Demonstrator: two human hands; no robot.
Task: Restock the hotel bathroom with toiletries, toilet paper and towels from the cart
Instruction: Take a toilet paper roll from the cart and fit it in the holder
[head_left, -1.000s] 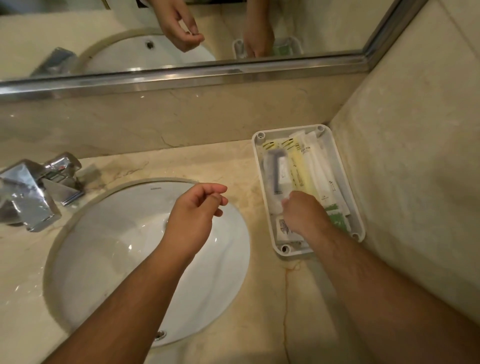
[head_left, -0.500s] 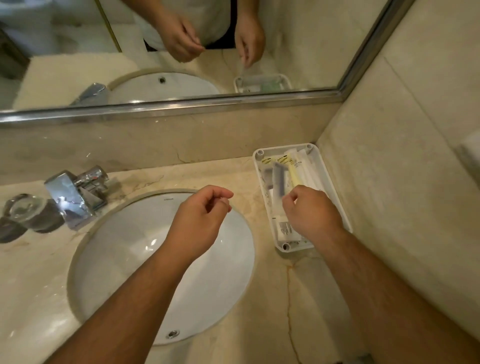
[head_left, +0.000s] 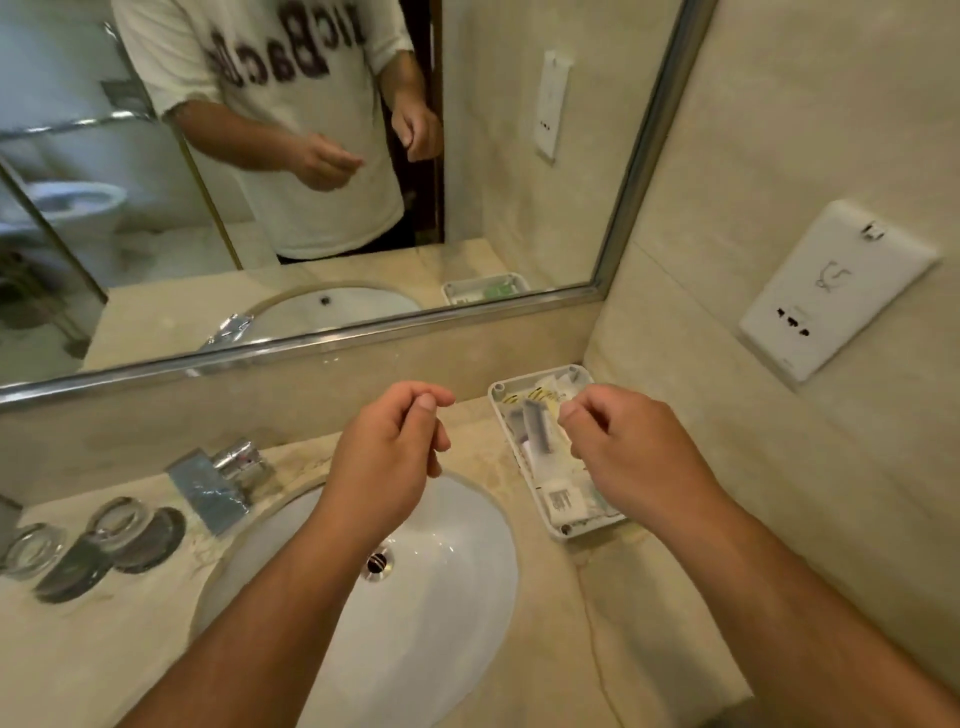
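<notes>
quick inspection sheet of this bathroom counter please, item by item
surface: beige marble counter with a white sink
job's things: white amenity tray in the back right corner, holding toiletry packets; no toilet paper or towels seen
clutter: two glasses left of the faucet
grippers: left hand over the sink, loosely curled, holding nothing; right hand above the tray, loosely curled, nothing seen in it
cables: nothing seen
surroundings: mirror behind the counter; socket plate on the right wall
</notes>
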